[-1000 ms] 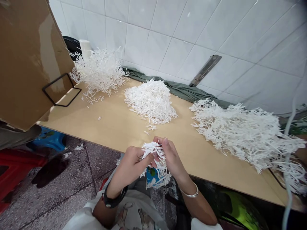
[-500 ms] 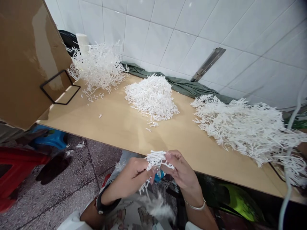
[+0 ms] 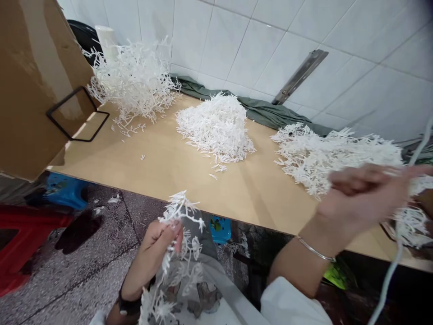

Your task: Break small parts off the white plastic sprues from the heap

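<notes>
My left hand (image 3: 157, 253) is low at the table's near edge, shut on a branching bunch of white fringed paper strips (image 3: 176, 216) that hangs down past my lap. My right hand (image 3: 365, 198) is blurred and stretched far right, above the near side of a wide pile of white strips (image 3: 331, 158). A long white strand (image 3: 399, 253) runs beside its fingertips, but any hold on it is unclear. A dense middle pile (image 3: 214, 128) and a loose back-left pile (image 3: 133, 81) lie farther off.
The pale wooden tabletop (image 3: 176, 180) carries scattered bits. A cardboard sheet (image 3: 34, 81) with a black wire frame juts in at left. A green cloth (image 3: 264, 110) lies along the tiled wall (image 3: 250, 45). Red and blue stools (image 3: 27, 225) stand on the speckled floor.
My hands have come apart: the left dropped lower with part of the bunch, and the right swung far to the right over the wide pile.
</notes>
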`<state>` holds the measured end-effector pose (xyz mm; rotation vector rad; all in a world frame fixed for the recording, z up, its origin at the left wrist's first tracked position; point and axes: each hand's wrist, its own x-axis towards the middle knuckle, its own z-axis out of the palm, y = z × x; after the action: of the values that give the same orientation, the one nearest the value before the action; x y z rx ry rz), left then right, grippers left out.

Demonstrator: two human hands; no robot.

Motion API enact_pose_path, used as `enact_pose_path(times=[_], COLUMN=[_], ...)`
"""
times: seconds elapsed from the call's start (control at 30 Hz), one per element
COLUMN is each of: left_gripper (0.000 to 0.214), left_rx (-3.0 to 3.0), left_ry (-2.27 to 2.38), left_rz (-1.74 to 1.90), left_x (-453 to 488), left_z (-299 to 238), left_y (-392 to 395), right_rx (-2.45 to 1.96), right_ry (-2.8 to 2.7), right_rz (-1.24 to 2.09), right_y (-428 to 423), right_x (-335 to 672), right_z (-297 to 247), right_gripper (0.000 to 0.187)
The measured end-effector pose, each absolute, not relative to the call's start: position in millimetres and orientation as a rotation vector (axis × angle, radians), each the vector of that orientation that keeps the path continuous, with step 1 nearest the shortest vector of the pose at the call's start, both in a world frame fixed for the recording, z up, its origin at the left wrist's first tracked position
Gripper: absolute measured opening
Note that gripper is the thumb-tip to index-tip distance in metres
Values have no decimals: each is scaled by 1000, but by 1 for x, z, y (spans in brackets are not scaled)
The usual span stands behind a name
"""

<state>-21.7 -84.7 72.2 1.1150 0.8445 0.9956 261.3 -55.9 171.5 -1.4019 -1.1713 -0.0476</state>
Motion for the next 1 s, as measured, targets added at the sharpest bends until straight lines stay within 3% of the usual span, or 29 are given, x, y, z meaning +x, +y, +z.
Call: enact_pose_path(times=[0.17,0.3,0.5,0.57,1.0], left_gripper=[50,51,48,48,48], left_rx=[1224,1304,1418,1446,1494], left_ry=[876,884,759,773,492], left_rz=[1004,966,916,867,755], left_x=[-10,-9,-10,-9,7], left_z=[71,75,77,76,104], left_y=[-63,-58,-58,-60,-84], right_rx=[-1685,-1704,-1097,-1059,-839], right_ry=[-1608,-1721,-1738,-1710,-1310], right_rz=[11,21,1038,1207,758], right_y=[3,3,-41,-46,-92], right_x=[244,217,170,162,160], right_z=[99,79,99,100,131], right_gripper=[22,30,41,42,45])
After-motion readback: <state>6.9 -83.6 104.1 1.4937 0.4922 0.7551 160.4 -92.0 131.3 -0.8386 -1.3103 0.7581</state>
